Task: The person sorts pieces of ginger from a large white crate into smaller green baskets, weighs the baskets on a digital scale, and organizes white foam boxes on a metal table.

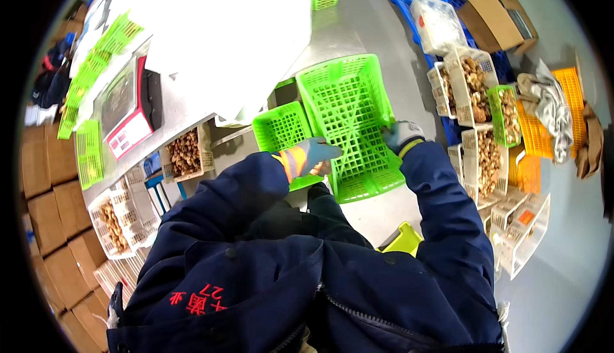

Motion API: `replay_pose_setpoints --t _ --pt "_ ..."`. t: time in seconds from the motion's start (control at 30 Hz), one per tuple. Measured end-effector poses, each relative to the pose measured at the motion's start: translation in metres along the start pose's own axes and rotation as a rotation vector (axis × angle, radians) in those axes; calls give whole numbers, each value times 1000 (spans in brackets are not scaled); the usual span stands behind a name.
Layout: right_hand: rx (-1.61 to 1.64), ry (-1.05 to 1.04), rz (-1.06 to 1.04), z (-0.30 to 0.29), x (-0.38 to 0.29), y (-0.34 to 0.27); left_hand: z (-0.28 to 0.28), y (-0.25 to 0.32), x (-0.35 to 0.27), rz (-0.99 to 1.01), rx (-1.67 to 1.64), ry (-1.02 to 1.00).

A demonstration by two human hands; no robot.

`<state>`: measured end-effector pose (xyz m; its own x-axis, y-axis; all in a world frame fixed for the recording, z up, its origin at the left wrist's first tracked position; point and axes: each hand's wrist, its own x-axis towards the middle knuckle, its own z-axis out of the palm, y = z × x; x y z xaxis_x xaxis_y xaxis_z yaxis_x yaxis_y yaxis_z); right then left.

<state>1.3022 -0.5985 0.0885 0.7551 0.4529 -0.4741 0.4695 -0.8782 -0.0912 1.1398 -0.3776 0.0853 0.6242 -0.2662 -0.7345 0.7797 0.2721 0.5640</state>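
A large green plastic basket lies before me with its empty inside facing up. My right hand, in a grey-and-white glove, is shut on its right rim. My left hand, in a grey glove with an orange cuff, is over the gap between this basket and a smaller green basket on the left. Something pale brown, perhaps mushrooms, shows under its fingers; whether they grip it I cannot tell. The hand hides part of the smaller basket.
A table at the left bears a red-and-black scale. A white crate of brown mushrooms stands below its edge. More filled crates line the right side beside an orange crate. A yellow-green plastic piece lies near my legs.
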Motion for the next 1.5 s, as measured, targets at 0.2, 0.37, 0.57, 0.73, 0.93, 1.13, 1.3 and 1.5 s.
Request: replay_pose_setpoints --t 0.2,0.37,0.57,0.73,0.93,1.13,1.3,1.5 --pt "860 433 -4 26 -105 19 20 -20 -105 297 263 53" --pt "1212 824 -541 46 -176 3 9 -36 -246 613 203 -141" --pt "1294 240 -774 30 -192 -208 -130 -141 -396 833 -374 -9" --pt "1534 27 -879 30 -206 -474 -261 -290 -510 1153 -892 418" --pt "1441 -787 -677 50 -162 -741 -324 -446 -597 1214 -1360 644" --pt "1818 -922 -71 66 -98 -922 -333 -511 -599 1078 -1600 717" --pt "1965 -1026 142 78 -21 -973 -336 -506 -613 1097 -1623 703" --pt "1881 -939 26 97 -46 -969 -364 -517 -646 890 -1473 1131"
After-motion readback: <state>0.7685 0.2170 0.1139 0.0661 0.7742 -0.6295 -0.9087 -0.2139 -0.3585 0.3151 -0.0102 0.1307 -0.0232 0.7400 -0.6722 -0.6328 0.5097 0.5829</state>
